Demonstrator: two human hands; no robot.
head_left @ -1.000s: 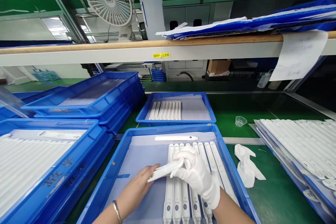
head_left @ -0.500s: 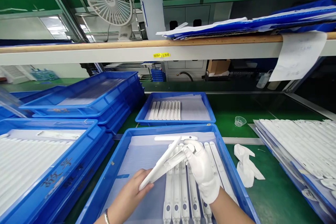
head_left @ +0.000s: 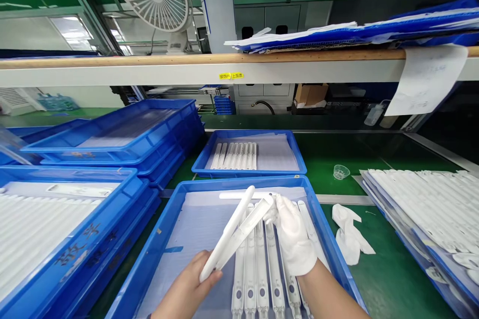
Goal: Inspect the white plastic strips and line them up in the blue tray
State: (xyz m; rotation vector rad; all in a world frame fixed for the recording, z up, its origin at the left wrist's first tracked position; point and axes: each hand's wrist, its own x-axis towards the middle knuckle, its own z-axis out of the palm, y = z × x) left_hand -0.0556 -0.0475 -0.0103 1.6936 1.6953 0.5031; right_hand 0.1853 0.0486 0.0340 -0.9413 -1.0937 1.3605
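Two long white plastic strips (head_left: 234,229), spread apart in a narrow V, are pinched at their lower ends by my bare left hand (head_left: 190,279). My right hand (head_left: 294,232), in a white glove, is closed at the upper end of the right-hand strip; its fingertips are partly hidden. Both hands are over a blue tray (head_left: 149,254) lined with pale sheet. Several white strips (head_left: 262,279) lie lengthwise in it, and one more (head_left: 230,195) lies crosswise near its far edge.
A smaller blue tray (head_left: 249,175) with white parts stands behind. Stacked blue trays (head_left: 123,154) are at left. On the right lie a glove (head_left: 349,234), a clear cup (head_left: 341,172) and piled white strips (head_left: 422,204). A shelf (head_left: 168,74) crosses above.
The held strips have turned more upright and the gap between them shows more clearly. My right hand has shifted slightly right, towards the strip's end. The view has moved a little.
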